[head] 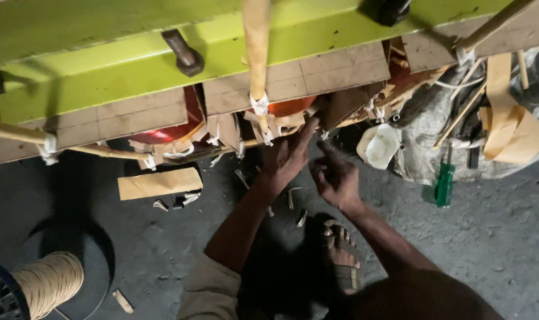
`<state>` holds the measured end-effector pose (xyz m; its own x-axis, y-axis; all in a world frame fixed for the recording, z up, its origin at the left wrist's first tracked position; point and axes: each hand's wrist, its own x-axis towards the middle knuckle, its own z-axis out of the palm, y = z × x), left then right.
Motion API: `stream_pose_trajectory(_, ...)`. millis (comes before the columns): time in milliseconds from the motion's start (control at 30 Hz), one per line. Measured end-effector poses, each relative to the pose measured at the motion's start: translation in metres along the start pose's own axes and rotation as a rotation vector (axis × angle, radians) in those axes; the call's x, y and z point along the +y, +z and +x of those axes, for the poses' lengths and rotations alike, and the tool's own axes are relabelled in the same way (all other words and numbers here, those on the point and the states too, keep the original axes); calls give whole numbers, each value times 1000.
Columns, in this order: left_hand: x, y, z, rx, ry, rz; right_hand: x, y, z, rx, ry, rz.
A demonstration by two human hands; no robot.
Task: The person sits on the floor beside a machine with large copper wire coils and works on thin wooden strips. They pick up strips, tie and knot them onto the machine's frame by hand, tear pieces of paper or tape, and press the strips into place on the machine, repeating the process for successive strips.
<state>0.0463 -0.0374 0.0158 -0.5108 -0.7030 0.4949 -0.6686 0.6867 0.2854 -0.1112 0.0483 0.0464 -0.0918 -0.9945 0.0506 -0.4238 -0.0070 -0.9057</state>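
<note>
Left hand (288, 155) reaches up with fingers (305, 131) spread, tips touching the brown paper wrapping (284, 122) around the orange coil (290, 106) under the green frame (133, 59). Right hand (336, 178) sits just beside it, fingers curled together; whether they pinch anything cannot be told. Green-handled screwdriver (444, 184) lies on the floor (489, 237), well apart.

We see a dim scene; light falls from above onto the yellow-green beam (133, 65), which glows brightest; the floor (495, 237) lies murky; deep shadow pools beneath the beam; the moving hands look slightly blurred; edges bend a little.
</note>
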Motion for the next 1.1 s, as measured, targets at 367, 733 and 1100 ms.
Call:
stream_pose_trajectory(367,-5,-13,13,-241,-225,-405,65,42,19,98,-116,65)
stream_pose_trajectory(733,7,15,-9,133,-434,-993,-20,10,5,121,99,165)
stream_pose_trajectory(1100,-4,26,-16,269,-234,-468,6,15,10,327,-573,-347)
